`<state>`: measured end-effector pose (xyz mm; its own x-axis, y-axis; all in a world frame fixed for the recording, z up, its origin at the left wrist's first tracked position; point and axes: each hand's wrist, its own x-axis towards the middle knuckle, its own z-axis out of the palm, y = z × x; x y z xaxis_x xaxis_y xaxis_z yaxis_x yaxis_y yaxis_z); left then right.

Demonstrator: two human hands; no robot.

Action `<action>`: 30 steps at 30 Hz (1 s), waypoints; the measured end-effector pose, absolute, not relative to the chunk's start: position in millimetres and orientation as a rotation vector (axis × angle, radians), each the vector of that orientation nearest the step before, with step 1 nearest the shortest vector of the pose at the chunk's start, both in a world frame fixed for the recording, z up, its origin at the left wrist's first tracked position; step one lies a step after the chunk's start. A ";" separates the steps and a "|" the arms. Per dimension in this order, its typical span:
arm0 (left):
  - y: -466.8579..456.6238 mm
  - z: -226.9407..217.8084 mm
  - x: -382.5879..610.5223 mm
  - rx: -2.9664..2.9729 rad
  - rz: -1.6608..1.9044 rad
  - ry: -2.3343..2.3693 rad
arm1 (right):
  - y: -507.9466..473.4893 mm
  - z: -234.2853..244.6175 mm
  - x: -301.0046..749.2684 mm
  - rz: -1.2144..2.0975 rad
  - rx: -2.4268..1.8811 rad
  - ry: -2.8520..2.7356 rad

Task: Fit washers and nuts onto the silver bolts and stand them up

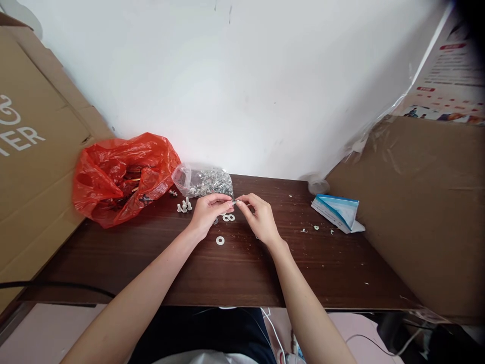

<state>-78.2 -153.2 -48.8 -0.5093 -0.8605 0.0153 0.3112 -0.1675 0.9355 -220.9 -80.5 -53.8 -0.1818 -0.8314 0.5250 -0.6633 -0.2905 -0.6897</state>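
My left hand [209, 211] and my right hand [260, 216] meet above the middle of the table, both closed in a pinch. Between their fingertips is a small metal bolt [234, 202], gripped from both sides and mostly covered by the fingers. Several flat washers [220, 240] lie on the wood below and between the hands. Left of my left hand, a few bolts [184, 206] stand upright in a group. Just behind the hands rests a clear plastic bag [212, 181] full of small metal hardware.
A red plastic bag [125, 177] sits at the left by a cardboard box [41, 151]. On the right are a blue-and-white packet [337, 211], a clear round container [318, 185] and another cardboard panel [420, 212]. Small scraps [316, 228] dot the dark wooden table [318, 278]. A white wall stands behind.
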 end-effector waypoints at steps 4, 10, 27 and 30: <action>-153.0 -48.8 -78.0 0.701 -1.798 -1.255 | -82.1 -56.6 -223.4 -1.520 -1.629 1.665; -155.4 -49.6 -76.1 0.697 -1.775 -1.286 | -82.3 -56.1 -224.9 -1.479 -1.545 1.555; -153.4 -48.3 -75.9 0.660 -1.755 -1.310 | -81.8 -54.6 -226.1 -1.470 -1.544 1.560; -153.3 -48.3 -76.0 0.658 -1.757 -1.306 | -81.8 -54.6 -225.6 -1.426 -1.575 1.575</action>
